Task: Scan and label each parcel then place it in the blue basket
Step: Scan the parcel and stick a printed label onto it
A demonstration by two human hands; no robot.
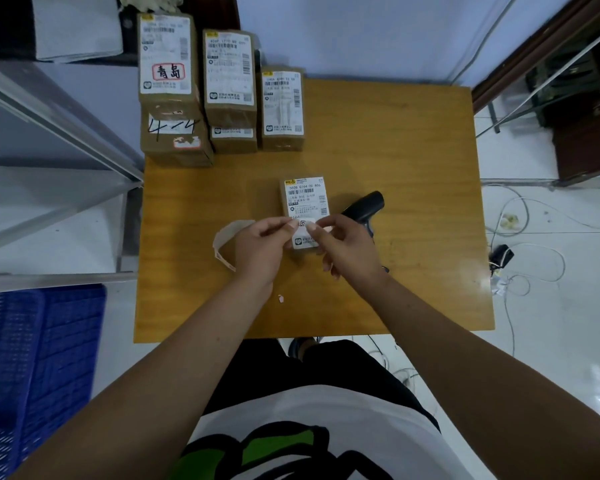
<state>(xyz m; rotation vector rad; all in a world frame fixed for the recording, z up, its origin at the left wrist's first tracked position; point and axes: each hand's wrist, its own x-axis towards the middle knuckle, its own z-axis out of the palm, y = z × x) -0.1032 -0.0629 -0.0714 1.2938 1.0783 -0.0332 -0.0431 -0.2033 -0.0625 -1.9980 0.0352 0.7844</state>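
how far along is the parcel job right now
Done: nothing visibly; the blue basket shows no parcels in the part in view. In hand: the left hand and right hand hold a small sticker over the parcel mid-table, with the scanner lying beside it. Left: stick it, basket it, then the stacked parcels at the far edge.

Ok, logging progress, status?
Left hand and right hand pinch small label over parcel. Scanner lies beside. Blue basket unobstructed.
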